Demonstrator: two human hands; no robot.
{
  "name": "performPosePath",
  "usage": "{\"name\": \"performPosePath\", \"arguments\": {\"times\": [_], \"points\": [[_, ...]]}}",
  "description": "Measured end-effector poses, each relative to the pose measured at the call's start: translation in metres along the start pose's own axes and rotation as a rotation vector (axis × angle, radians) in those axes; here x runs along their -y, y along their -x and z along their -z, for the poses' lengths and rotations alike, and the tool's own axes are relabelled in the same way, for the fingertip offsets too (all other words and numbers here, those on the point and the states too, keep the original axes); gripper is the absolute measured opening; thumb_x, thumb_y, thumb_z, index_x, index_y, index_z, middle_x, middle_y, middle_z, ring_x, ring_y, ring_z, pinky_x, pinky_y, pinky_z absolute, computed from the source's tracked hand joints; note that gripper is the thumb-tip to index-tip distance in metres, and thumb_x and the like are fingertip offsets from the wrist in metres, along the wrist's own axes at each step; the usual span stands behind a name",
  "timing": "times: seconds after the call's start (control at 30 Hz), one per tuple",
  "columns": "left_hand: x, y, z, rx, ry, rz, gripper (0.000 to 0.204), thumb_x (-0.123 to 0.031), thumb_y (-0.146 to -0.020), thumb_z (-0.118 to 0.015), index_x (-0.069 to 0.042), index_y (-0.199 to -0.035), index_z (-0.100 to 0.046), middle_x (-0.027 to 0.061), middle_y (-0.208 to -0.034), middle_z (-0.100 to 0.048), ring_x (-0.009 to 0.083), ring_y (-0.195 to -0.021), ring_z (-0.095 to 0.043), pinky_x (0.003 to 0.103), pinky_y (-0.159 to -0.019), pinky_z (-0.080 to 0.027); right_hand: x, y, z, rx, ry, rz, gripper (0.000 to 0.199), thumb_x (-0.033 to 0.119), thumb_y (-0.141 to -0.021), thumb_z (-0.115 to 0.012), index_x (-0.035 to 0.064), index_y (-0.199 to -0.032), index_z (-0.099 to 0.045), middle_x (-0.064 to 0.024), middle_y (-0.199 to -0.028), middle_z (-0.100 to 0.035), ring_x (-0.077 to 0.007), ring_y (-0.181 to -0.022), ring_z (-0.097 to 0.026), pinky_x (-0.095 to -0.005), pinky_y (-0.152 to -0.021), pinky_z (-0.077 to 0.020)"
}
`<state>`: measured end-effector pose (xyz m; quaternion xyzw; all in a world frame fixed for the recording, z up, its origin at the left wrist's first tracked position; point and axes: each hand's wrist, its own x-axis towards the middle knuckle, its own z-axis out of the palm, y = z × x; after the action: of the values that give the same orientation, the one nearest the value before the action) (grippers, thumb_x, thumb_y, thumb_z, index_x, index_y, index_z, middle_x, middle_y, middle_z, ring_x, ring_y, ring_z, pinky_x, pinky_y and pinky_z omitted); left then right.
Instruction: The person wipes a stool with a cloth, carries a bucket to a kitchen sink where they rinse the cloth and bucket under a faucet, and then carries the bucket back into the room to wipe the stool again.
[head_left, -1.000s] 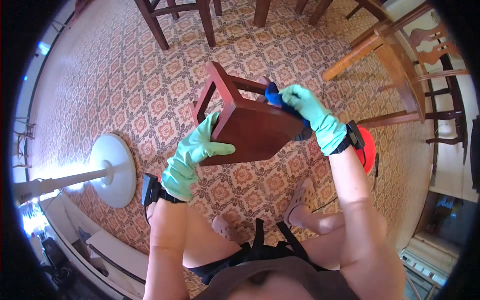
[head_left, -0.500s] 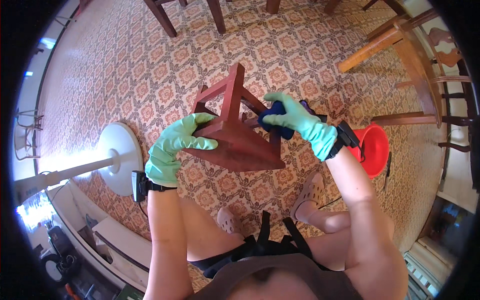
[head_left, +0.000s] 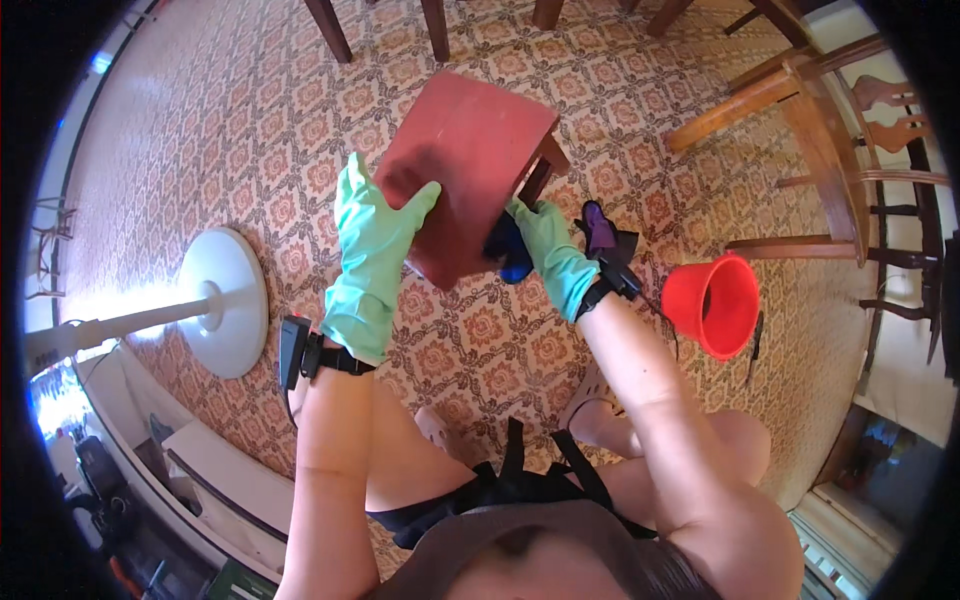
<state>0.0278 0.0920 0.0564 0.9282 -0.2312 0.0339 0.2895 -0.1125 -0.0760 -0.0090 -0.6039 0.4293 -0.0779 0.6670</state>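
Observation:
A small dark-red wooden stool (head_left: 470,150) is in front of me, its seat turned up toward me and one leg showing at its right. My left hand (head_left: 370,250), in a mint-green rubber glove, is at the seat's left edge with fingers stretched out and the thumb over the seat. At the opposite side, my gloved right hand (head_left: 550,245) is closed on a dark blue cloth (head_left: 513,255) against the stool's right edge. Part of the cloth and some of that hand's fingers are hidden by the stool.
A red bucket (head_left: 680,295) stands on the patterned floor at my right, with a purple and black item (head_left: 600,228) left of it. The round white base (head_left: 225,290) of a pole stands at my left. Wooden furniture (head_left: 825,150) is at the right; more legs (head_left: 435,30) stand at the far side.
The stool has turned over from legs up to seat up. My left hand has opened out along its edge, and my right hand has moved left and slightly down with the cloth.

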Motion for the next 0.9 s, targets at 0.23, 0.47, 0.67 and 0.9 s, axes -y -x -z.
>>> {"name": "performPosePath", "arguments": {"times": [0.23,0.47,0.67,0.9], "points": [[-0.004,-0.004,-0.038,0.404,0.927,0.749,0.092,-0.047,-0.082,-0.074,0.012,-0.142,-0.035,0.0246,-0.133,-0.052,0.0301,-0.112,-0.059,0.037,-0.094,-0.047,-0.077,-0.043,-0.009,0.095,-0.28,-0.101,0.04,0.034,-0.095,-0.065,-0.0053,-0.098,-0.069,-0.0111,-0.088,-0.073,-0.0192,-0.072,-0.07,-0.0289,-0.064,-0.056],[-0.004,0.015,-0.045,0.42,0.987,0.607,0.081,-0.056,-0.093,-0.057,-0.001,-0.148,-0.033,0.0186,-0.136,-0.051,0.0267,-0.114,-0.057,0.035,-0.092,-0.046,-0.057,-0.002,0.05,-0.353,-0.214,0.152,0.034,0.03,-0.093,-0.067,-0.0016,-0.106,-0.066,-0.0078,-0.093,-0.066,-0.0171,-0.087,-0.062,-0.0293,-0.081,-0.0491],[-0.001,0.004,-0.063,0.372,0.779,0.75,0.091,-0.064,-0.093,-0.049,-0.001,-0.152,-0.022,0.0207,-0.144,-0.045,0.0312,-0.125,-0.051,0.038,-0.102,-0.041,-0.051,-0.016,0.004,-0.392,0.378,0.644,0.023,0.015,-0.087,-0.066,0.0001,-0.105,-0.065,-0.0192,-0.104,-0.065,-0.0365,-0.1,-0.06,-0.0424,-0.09,-0.0466],[-0.013,0.006,-0.058,0.383,0.865,0.731,0.101,-0.067,-0.091,-0.049,0.004,-0.153,-0.013,0.0235,-0.15,-0.037,0.0325,-0.133,-0.045,0.038,-0.106,-0.04,-0.077,-0.008,-0.056,-0.216,0.699,0.835,0.025,0.014,-0.084,-0.062,0.0043,-0.106,-0.066,-0.0216,-0.105,-0.065,-0.0411,-0.097,-0.059,-0.0488,-0.087,-0.0479]]}}
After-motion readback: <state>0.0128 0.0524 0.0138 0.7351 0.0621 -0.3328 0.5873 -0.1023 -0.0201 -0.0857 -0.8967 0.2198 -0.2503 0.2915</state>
